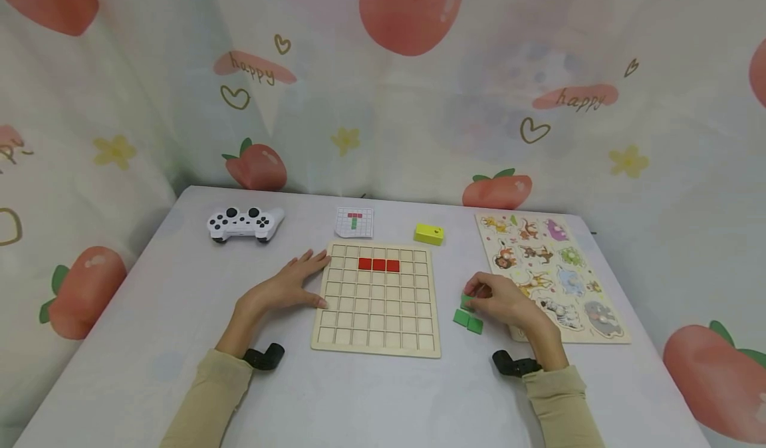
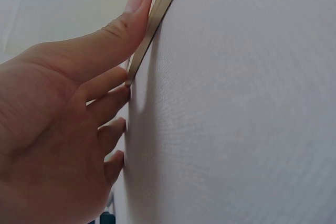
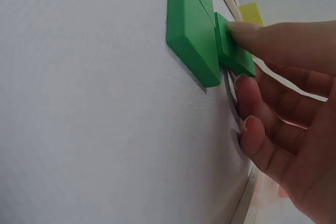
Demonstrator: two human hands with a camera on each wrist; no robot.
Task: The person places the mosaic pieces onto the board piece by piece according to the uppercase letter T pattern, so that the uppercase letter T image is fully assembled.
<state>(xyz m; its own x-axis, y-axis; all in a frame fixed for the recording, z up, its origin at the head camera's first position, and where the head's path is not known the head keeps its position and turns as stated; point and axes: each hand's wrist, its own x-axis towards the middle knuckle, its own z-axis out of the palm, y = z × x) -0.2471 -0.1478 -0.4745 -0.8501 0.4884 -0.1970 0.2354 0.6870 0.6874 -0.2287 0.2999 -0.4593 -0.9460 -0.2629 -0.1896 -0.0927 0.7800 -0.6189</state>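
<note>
Peach-printed cloth (image 1: 413,112) hangs behind the white table (image 1: 359,401) before me. On it, the person's right hand (image 1: 505,302) pinches one green tile (image 3: 228,45), tilted, just beside two flat green tiles (image 1: 461,317). Spread fingers of the left hand (image 1: 284,285) touch the left edge of a gridded board (image 1: 371,305) bearing three red tiles (image 1: 379,264). Farther out I see a pattern card (image 1: 354,223), yellow block (image 1: 429,234), game controller (image 1: 245,224) and animal puzzle (image 1: 577,336).

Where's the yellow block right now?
In the head view, the yellow block lies beyond the wooden grid board, near its far right corner, right of the pattern card.
</note>
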